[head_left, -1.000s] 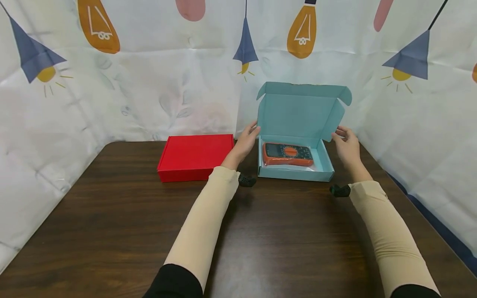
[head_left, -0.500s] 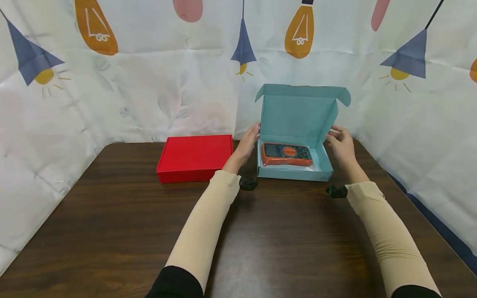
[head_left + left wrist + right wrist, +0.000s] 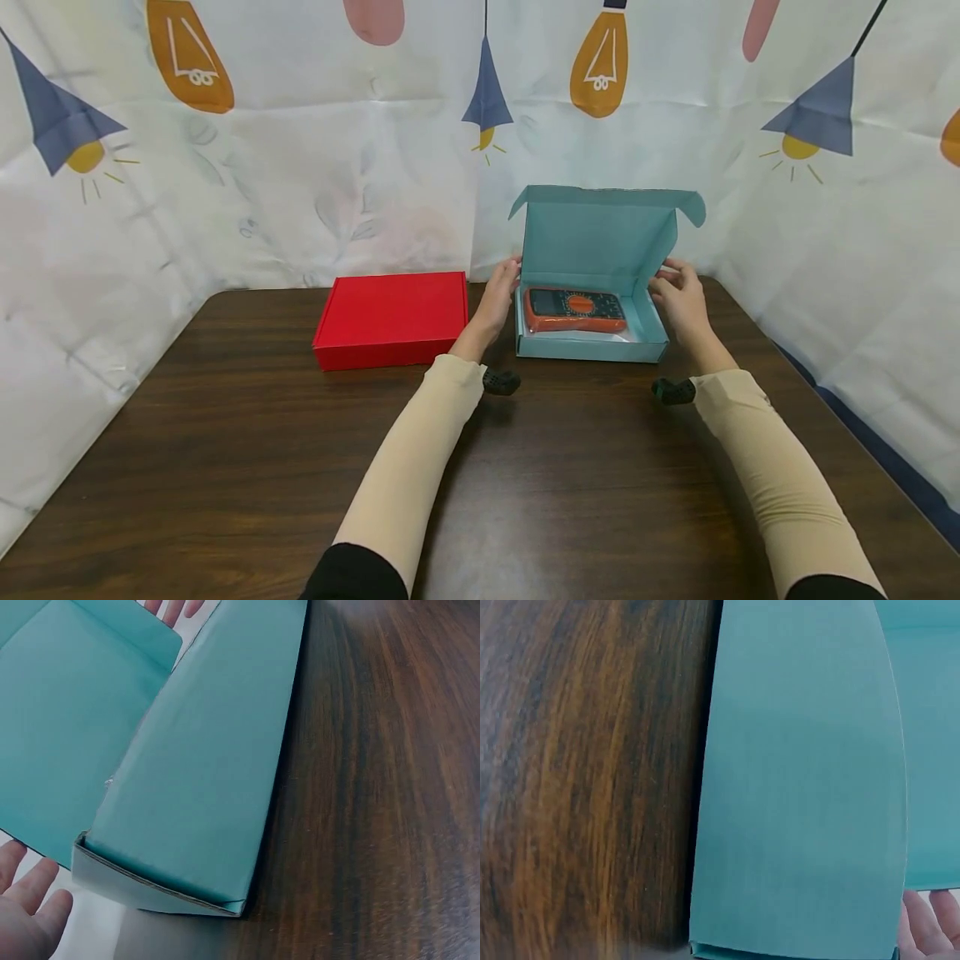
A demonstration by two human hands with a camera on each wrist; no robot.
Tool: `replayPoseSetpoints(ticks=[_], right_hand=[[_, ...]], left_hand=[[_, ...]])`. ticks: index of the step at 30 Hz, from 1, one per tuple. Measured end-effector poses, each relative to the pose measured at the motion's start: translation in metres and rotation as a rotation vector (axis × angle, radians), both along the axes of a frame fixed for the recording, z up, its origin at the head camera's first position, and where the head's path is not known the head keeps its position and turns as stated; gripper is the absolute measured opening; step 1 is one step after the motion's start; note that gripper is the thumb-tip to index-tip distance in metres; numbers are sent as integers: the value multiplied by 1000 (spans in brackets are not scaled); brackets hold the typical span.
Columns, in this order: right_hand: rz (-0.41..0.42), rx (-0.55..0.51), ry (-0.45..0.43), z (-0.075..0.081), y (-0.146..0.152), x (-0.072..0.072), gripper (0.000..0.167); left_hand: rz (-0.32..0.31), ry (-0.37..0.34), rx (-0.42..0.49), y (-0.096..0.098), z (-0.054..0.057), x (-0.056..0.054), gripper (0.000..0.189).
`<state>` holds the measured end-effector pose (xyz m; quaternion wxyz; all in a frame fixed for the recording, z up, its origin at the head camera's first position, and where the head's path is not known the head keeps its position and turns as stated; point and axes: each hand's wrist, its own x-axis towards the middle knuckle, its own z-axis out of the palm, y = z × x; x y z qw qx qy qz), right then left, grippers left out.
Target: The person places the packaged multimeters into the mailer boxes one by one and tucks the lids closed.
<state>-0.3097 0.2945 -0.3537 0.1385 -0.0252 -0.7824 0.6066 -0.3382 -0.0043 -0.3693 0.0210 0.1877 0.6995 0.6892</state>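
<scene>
A teal cardboard box [image 3: 588, 348] stands on the table with its lid [image 3: 596, 237] raised and leaning. Inside lies an orange-and-black multimeter [image 3: 576, 310] in clear plastic. My left hand [image 3: 491, 310] is at the lid's left side, its fingers fairly straight against the edge. At the right side flap, my right hand [image 3: 684, 308] touches the lid with bent, loose fingers. In the left wrist view, part of the left hand [image 3: 30, 907] shows beside the box corner. Fingertips [image 3: 930, 922] of the right hand appear low in the right wrist view, partly hidden by the box.
A closed red box [image 3: 393, 308] sits just left of my left hand. The dark wooden table [image 3: 225, 467] extends toward me. A white cloth [image 3: 300, 167] printed with lamps and bulbs hangs behind and at both sides.
The lid has tilted forward and its top edge is lower. Both hands have come down slightly with it, the right one shifting a little left. The multimeter stays in place.
</scene>
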Motion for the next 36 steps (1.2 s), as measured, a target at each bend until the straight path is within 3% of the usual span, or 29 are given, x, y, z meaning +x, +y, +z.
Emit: replayPoseSetpoints(ticks=[10,21,27,31,36], right_hand=[[41,92,-21,0,2,3,63],[118,36,-27,2,-6,2,66],[146,84,-33,3,-12,5,66],[151,116,-20,-5,-6,-2,65],[183,185,-37,-5,1,0,69]], left_hand=[[-5,-26,6,-4,-3,2,57],[-5,-29,5,-8,-1,4,61],[-3,-38,-22,-13,-1,7,61],[5,-32,-19,-14,-3,9,59],[10,-22,-13,-15,-5,11,56]])
